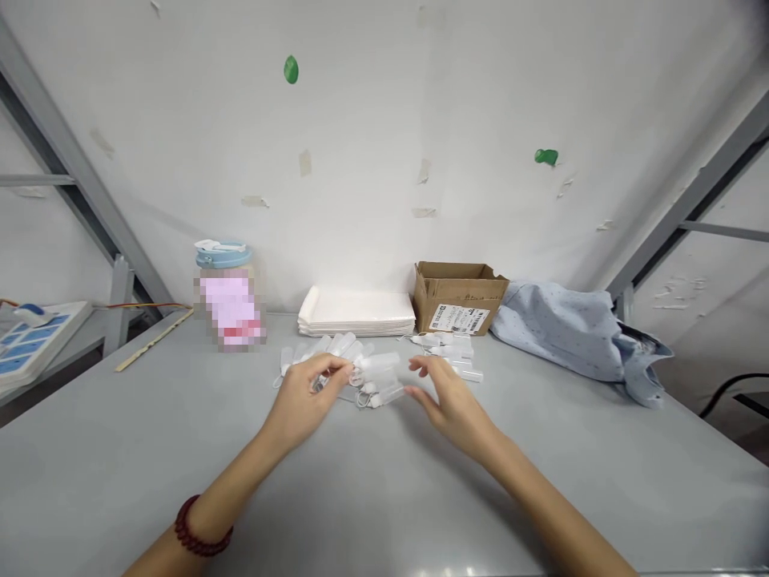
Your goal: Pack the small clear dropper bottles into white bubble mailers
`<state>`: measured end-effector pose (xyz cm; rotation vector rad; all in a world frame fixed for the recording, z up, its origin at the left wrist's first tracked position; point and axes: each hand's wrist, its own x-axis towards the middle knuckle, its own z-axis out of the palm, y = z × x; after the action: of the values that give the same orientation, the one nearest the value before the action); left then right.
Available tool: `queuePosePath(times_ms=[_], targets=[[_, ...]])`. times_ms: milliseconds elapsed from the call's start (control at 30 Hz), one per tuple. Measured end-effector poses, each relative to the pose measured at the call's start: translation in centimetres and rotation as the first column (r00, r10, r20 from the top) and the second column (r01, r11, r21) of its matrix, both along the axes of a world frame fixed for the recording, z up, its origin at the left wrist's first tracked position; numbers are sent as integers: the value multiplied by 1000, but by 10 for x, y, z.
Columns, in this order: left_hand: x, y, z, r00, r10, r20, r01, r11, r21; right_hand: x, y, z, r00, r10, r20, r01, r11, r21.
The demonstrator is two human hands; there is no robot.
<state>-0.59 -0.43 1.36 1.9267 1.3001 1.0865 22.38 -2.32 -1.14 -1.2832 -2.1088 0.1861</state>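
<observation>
Several small translucent plastic tubes with white ends and thin white loops lie in a loose pile [345, 344] in the middle of the grey table. My left hand [309, 393] is at the front of that pile. Its thumb and forefinger are pinched at the white end of one translucent tube [381, 362], which points to the right. Just below it lies another tube [390, 393]. My right hand [448, 397] stands open beside these tubes, thumb and forefinger apart, the thumb close to the lower tube's tip. Behind it rests a smaller group of similar tubes [453, 351].
A stack of white sheets or bags [360, 311] lies against the wall. To its right are an open cardboard box [460, 300] and a light blue cloth [558, 332]. A blue-lidded container [223, 256] stands left, near a thin yellowish strip [153, 340].
</observation>
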Motion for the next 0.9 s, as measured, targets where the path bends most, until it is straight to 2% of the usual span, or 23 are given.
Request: queuePosePath(times_ms=[67, 133, 200, 267, 367, 600, 767, 900], targets=[[-3, 5, -1, 989, 137, 48, -137, 991, 4, 9, 7, 2, 996, -94, 1, 94, 995, 25], [-6, 10, -4, 975, 215, 48, -216, 977, 0, 15, 11, 5, 981, -190, 39, 189, 982, 33], [-7, 15, -8, 973, 232, -17, -232, 973, 10, 20, 13, 8, 942, -296, 156, 301, 954, -4], [-7, 18, -13, 968, 227, -107, -225, 974, 34, 24, 14, 10, 859, -380, 344, 425, 903, -64], [-5, 19, -17, 952, 242, -187, -236, 970, 58, 30, 16, 9, 746, -406, 528, 534, 839, -109], [-3, 15, -18, 954, 193, -229, -175, 980, 95, 40, 21, 5, 698, -363, 617, 571, 802, -175], [2, 16, -21, 956, 115, -269, -107, 993, 43, 38, 21, 8, 746, -325, 582, 538, 809, -238], [3, 14, -20, 961, 112, -254, -110, 994, 24, 36, 20, 10, 806, -312, 504, 497, 818, -289]])
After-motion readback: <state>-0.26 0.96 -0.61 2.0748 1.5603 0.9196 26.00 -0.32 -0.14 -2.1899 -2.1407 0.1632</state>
